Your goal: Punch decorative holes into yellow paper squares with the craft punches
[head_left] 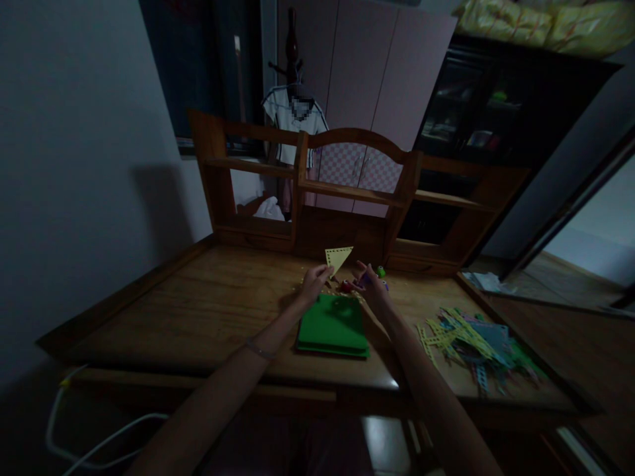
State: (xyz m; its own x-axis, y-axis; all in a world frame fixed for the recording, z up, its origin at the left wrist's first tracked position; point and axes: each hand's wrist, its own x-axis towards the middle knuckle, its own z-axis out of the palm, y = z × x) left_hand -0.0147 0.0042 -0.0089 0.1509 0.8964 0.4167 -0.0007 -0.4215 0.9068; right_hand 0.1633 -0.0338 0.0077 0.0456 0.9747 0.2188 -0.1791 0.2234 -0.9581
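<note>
My left hand [316, 281] pinches a yellow triangular piece of paper [338, 258] with a row of small holes along its edges, held up above the desk. To its right, my right hand [370, 281] has its fingers spread and hovers over the small objects there. Beneath and between my hands lie a small red hole punch-like object [346, 286], a green one [381, 271] and a purple one, partly hidden by my right hand. A stack of green sheets [332, 325] rests on the desk just below my hands.
On the right of the wooden desk [198, 297] lies a tangled heap of punched paper strips [461, 337], yellow, blue and green. A wooden shelf unit [357, 192] stands along the back edge. A white cable [59, 416] hangs at the lower left.
</note>
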